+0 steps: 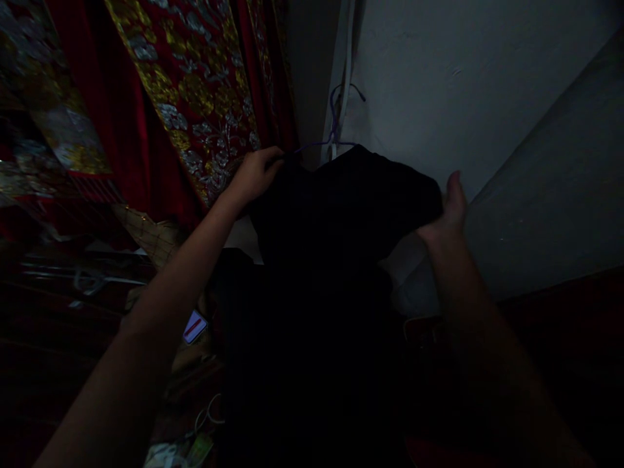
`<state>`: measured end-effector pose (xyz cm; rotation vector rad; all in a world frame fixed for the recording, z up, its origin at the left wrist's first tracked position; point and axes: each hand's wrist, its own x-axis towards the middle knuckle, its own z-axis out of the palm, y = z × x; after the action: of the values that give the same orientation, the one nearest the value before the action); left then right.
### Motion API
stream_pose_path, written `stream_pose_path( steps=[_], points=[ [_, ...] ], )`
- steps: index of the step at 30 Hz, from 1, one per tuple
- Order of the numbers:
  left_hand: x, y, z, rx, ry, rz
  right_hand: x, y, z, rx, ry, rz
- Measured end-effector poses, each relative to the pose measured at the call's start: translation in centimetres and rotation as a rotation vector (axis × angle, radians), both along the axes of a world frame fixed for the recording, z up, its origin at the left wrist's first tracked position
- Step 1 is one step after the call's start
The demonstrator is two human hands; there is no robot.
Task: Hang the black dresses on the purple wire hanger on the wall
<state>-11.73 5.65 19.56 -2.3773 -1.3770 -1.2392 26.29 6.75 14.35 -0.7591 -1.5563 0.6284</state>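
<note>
A black short-sleeved garment (326,214) hangs in front of me on a thin purple hanger (335,117). The hanger's hook shows above the neckline beside a white strip on the wall. My left hand (259,170) is closed on the garment's left shoulder, thumb and fingers pinching the cloth near the hanger's arm. At the right sleeve's end is my right hand (449,211), its thumb stretched up and away from the cloth. The other fingers of that hand are hidden behind or inside the sleeve. The garment's lower part melts into darkness.
Red cloth with gold and silver embroidery (205,84) hangs at the left. A pale wall (439,84) stands behind and to the right. Lower left are a lit phone (195,326), a white cable (209,411) and pale hangers (92,278). The room is very dim.
</note>
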Motion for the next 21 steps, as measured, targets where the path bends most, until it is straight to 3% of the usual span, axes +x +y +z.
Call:
stream_pose_path(
  steps=[2, 5, 9, 12, 17, 19, 21],
  points=[
    [-0.7, 0.5, 1.1, 0.01, 0.006, 0.011, 0.0, 0.0, 1.1, -0.075, 0.006, -0.014],
    [-1.6, 1.4, 2.0, 0.033, -0.03, 0.05, -1.6, -0.2, 3.3, -0.047, -0.01, -0.082],
    [-2.6, 2.1, 1.5, -0.006, -0.072, 0.097, -5.0, -1.7, 4.3, 0.0, -0.063, -0.074],
    [-3.3, 2.0, 0.2, -0.006, -0.062, 0.102, -6.0, -3.7, 3.6, -0.063, -0.096, 0.066],
    [-1.9, 0.2, -2.2, 0.126, -0.076, 0.03, -5.5, -5.4, 1.5, -0.321, -0.315, 0.494],
    [-0.1, -1.1, -3.1, 0.159, -0.103, -0.039, -5.9, -4.6, 0.3, -0.304, -0.383, 0.528],
    [2.4, -2.7, -3.8, 0.15, -0.182, -0.15, -7.0, -3.4, -0.9, -0.198, -0.382, 0.419]
  ],
)
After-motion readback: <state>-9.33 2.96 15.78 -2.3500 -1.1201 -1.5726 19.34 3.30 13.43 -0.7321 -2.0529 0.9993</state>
